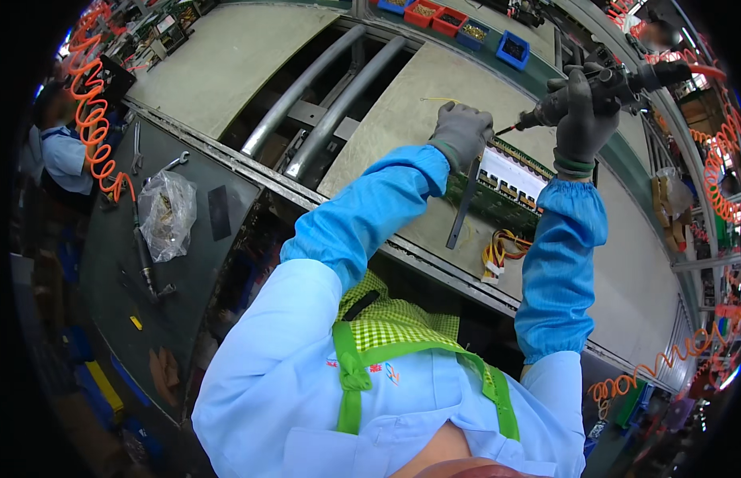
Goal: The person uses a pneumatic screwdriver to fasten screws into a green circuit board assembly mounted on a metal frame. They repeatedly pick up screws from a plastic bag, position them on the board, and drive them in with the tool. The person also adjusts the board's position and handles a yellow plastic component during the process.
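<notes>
"What's that right hand (584, 127) got hold of?"

"A black power screwdriver (552, 108), the grip clamped round its body, tip pointing left."

"And the left hand (464, 134)?"

"Gloved in grey, fingers curled close to the screwdriver's tip, at the far left corner of the green circuit board (498, 202); I can't tell from here whether that grip is pinching anything."

"Where's the board sitting?"

"On the pale surface (386, 143), with a dark flat strip (463, 209) by its left side, a multicoloured cable bundle (496, 252) just beside its near edge, and a blue bin (511, 61) farther back"
</notes>
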`<state>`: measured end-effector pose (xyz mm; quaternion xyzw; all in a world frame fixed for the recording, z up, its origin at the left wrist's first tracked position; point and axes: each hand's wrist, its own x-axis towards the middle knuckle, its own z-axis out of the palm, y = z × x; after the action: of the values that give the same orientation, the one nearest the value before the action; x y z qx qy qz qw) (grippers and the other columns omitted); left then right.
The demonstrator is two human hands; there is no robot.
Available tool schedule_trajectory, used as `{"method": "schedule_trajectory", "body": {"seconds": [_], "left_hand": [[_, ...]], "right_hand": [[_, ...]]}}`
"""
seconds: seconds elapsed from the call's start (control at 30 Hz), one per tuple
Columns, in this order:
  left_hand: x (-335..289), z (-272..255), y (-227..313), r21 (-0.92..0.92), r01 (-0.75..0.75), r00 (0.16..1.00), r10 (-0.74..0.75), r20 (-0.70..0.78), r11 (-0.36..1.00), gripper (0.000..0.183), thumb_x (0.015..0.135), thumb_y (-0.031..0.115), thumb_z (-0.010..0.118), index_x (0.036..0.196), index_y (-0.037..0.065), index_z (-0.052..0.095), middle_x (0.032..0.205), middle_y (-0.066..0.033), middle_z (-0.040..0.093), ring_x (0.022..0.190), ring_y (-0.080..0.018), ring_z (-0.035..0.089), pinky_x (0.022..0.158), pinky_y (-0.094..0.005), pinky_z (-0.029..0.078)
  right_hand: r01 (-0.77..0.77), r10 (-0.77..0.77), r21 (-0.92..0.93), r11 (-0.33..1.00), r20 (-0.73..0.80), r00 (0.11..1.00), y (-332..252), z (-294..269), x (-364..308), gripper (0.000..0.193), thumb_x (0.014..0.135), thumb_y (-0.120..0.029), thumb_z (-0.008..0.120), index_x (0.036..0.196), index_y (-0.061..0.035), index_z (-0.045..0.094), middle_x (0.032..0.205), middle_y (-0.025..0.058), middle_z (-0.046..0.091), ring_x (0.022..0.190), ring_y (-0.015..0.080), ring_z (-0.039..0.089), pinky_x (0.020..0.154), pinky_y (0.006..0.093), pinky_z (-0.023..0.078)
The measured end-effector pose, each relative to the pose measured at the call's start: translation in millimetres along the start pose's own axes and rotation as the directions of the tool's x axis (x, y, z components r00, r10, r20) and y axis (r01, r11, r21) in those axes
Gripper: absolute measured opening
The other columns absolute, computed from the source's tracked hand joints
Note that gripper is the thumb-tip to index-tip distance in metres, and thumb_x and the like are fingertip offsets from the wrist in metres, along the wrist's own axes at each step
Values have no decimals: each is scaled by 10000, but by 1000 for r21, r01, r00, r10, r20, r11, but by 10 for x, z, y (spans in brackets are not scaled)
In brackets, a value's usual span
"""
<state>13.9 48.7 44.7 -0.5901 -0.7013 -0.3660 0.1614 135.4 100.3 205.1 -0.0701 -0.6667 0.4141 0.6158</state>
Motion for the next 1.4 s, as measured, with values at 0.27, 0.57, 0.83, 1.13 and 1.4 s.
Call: {"method": "schedule_trajectory", "body": {"seconds": [0.27, 0.57, 0.83, 1.13, 1.4], "left_hand": [[96, -20, -100, -200, 209, 936, -137, 324, 957, 222, 873, 316, 541, 978, 139, 624, 882, -95, 654, 899, -306, 615, 784, -424, 471], [197, -158, -122, -8, -145, 945, 141, 296, 989, 187, 849, 299, 577, 963, 161, 628, 915, -78, 634, 911, -300, 599, 762, -445, 462], [153, -235, -47, -915, 356, 872, -419, 253, 188, 161, 856, 172, 545, 984, 78, 570, 863, -80, 589, 812, -220, 614, 662, -359, 495], [-363, -347, -111, -570, 131, 924, 109, 367, 811, 356, 827, 279, 587, 1130, 92, 597, 846, -112, 649, 717, -265, 621, 646, -339, 489], [-309, -510, 6, -560, 321, 857, 18, 515, 764, 400, 792, 293, 691, 1146, 120, 620, 968, -109, 662, 875, -233, 634, 762, -334, 495]], "right_hand": [[-38, 38, 22, 999, -3, 999, 19, -39, -199, 276, 814, -15, 632, 1061, -6, 509, 832, 83, 606, 647, 158, 624, 601, 286, 529], [-87, 90, 79, 993, -26, 996, -33, 22, -272, 285, 818, -44, 627, 1072, 1, 506, 847, 103, 610, 675, 177, 634, 598, 293, 525], [-102, 104, 93, 990, -22, 994, 29, 37, -376, 289, 812, -5, 603, 1078, -14, 488, 870, 98, 596, 660, 159, 621, 577, 273, 514], [-121, 119, 48, 991, 50, 992, 32, 98, -417, 298, 818, -56, 613, 1091, -11, 504, 894, 100, 594, 698, 171, 627, 597, 290, 526], [-353, 349, -13, 935, 191, 918, 28, 138, -291, 270, 811, -86, 646, 1038, -26, 514, 775, 70, 601, 612, 125, 604, 516, 246, 487]]}}
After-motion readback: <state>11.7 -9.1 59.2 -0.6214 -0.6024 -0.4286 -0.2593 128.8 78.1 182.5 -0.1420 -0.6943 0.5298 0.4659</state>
